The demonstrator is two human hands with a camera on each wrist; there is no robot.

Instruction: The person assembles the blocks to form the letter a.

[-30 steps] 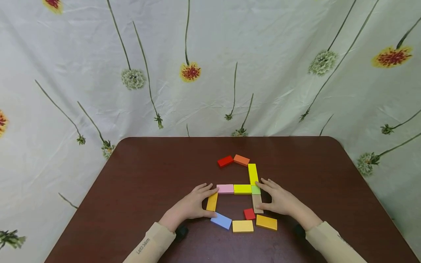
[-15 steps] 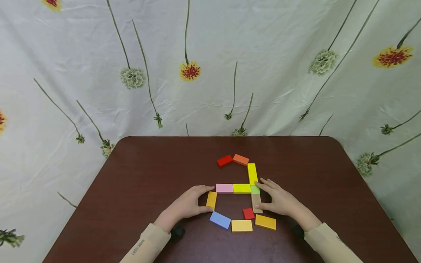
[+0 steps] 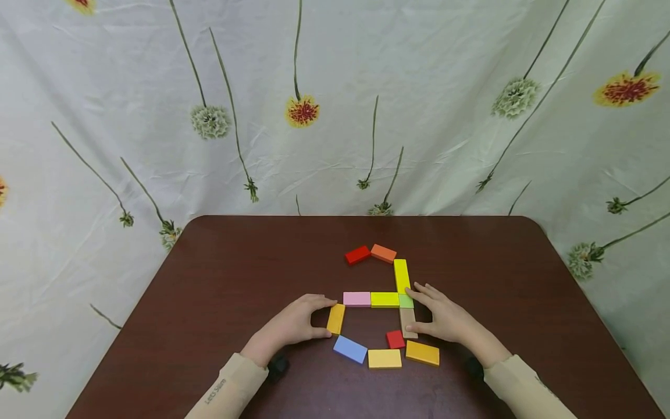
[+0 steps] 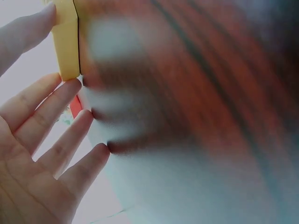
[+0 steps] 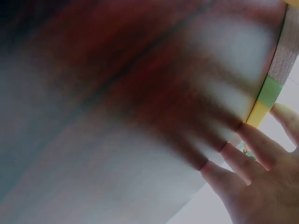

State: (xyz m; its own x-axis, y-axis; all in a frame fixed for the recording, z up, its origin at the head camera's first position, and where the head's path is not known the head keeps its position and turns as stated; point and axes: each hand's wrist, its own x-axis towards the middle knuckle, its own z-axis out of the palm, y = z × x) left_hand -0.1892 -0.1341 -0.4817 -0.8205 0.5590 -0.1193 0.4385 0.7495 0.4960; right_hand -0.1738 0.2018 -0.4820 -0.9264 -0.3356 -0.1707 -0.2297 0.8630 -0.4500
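Eleven flat blocks on the brown table [image 3: 235, 273]. Left hand [image 3: 293, 326] pinching one orange-yellow block [image 3: 336, 319]; right hand [image 3: 445, 317] lying flat with straight fingers against one tan block [image 3: 407, 322].

The left hand [image 4: 32, 158] touches a yellow-orange block [image 4: 67, 39] (thumb and fingertips at its edges) on blurred tabletop [image 4: 196, 93].
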